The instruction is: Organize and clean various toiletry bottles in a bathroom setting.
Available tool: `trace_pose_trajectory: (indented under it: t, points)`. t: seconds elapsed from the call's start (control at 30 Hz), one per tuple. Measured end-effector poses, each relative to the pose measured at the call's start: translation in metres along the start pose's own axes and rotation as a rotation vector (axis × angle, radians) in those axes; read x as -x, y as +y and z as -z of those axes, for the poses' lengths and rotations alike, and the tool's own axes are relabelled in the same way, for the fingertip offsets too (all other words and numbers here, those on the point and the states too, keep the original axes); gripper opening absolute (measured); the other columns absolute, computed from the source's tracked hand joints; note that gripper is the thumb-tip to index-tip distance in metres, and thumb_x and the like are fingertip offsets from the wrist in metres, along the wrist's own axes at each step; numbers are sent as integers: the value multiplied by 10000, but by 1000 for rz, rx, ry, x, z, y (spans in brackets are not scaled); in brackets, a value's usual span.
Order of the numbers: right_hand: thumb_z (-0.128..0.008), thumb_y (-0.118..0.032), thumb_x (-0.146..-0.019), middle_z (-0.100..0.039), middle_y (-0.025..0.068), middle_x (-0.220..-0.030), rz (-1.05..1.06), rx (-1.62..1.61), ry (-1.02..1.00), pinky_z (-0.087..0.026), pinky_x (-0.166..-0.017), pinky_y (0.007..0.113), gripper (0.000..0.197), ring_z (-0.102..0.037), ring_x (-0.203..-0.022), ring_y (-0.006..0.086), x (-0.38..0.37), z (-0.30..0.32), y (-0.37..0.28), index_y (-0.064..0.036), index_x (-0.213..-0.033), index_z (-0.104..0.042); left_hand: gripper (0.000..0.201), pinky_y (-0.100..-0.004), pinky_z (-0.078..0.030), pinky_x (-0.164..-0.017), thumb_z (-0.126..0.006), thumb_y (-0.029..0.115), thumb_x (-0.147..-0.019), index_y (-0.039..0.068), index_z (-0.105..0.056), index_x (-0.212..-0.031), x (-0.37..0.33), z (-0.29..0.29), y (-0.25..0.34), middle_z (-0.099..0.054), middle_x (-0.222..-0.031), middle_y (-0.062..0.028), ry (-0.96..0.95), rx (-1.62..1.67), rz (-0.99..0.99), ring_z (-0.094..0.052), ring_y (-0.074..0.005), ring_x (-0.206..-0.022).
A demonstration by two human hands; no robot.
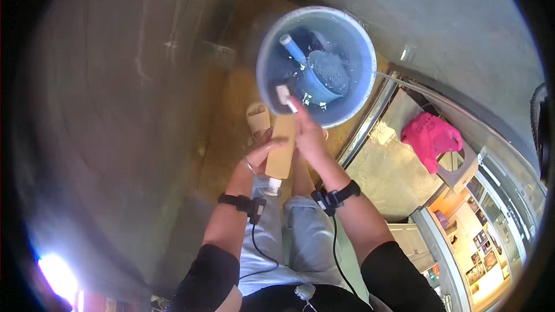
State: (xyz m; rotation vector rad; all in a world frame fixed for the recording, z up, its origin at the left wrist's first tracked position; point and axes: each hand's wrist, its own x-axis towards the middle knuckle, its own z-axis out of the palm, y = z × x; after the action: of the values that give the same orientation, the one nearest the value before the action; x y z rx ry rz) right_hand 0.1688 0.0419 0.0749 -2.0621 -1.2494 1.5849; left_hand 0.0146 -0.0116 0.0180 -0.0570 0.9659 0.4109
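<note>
My left hand point(263, 149) is wrapped round a flat tan bottle-like thing point(280, 153) with a white cap point(273, 186) at its lower end, near my knees. My right hand point(310, 137) grips the handle of a small brush point(283, 93), its pale head over the near rim of a large round bucket point(267, 34). The right hand's fingers lie beside the upper end of the tan thing; whether they touch it cannot be made out. Inside the bucket, a blue dipper point(321, 89) with a thick handle sits in water among small pale flecks.
Grey walls point(115, 81) rise on the left and at the back. A metal sill point(370, 121) runs beside the bucket on the right. Beyond it lie a bright pink plastic bag point(430, 138) and a pale stool point(459, 167). My sandalled foot point(258, 117) stands near the bucket.
</note>
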Motion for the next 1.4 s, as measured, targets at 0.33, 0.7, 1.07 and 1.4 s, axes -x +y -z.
trace_pose_trajectory:
  t: [0.33,0.7,1.07,1.4]
  points:
    - [-401,-111,-955,-602,209,-1067,98,-8,149,-484,-787,356,407,-624,-917,318,13,-13,-3,-193,-1353,-398,557,-395,-469,-907,-542,264,-895,163,-311,-1392,39,-7,-10,-505,-1262,-96,-50,234,-185,-513,-240,-1144]
    - [-493,-97,-870,-627,168,-847,109,366,63,-492,-558,414,549,-622,-669,331,-4,12,9,-234,-1383,-351,720,-316,-467,-871,-790,35,-612,5,-455,-1248,9,8,-22,-533,-1169,-97,138,-402,-294,-542,-193,-1044]
    - [-482,-100,-892,-612,209,-830,27,476,24,-496,-581,434,496,-607,-677,354,66,9,26,-232,-1360,-381,721,-329,-485,-869,-775,53,-655,14,-372,-1252,56,30,-15,-501,-1144,-107,256,-274,-208,-529,-223,-1059]
    - [-487,-70,-883,-615,189,-791,43,542,-90,-489,-623,427,529,-627,-706,339,61,16,-5,-266,-1364,-386,833,-362,-447,-909,-726,87,-644,58,-248,-1327,30,17,24,-470,-1202,-126,165,-348,-260,-501,-234,-1104]
